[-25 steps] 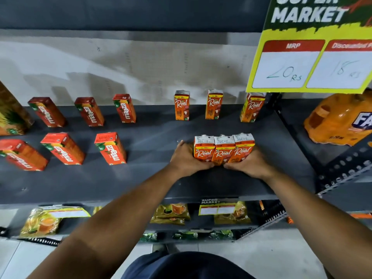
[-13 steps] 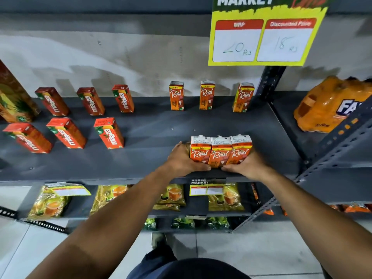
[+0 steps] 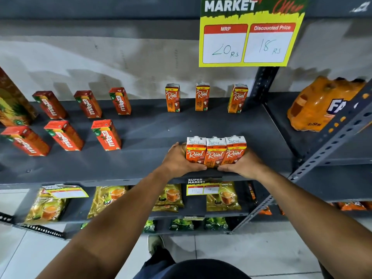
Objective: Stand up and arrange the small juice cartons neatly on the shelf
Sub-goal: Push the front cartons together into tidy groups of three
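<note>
Your left hand and right hand pressed in from either side on three upright Real cartons standing touching near the front edge of the grey shelf, three more Real cartons spaced apart along the back.

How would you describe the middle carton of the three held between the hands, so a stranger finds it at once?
Start at the yellow price sign, then go down to the front edge of the grey shelf. Three orange Real cartons stand pressed together between the left hand and right hand. The middle carton is flanked on both sides.
</note>
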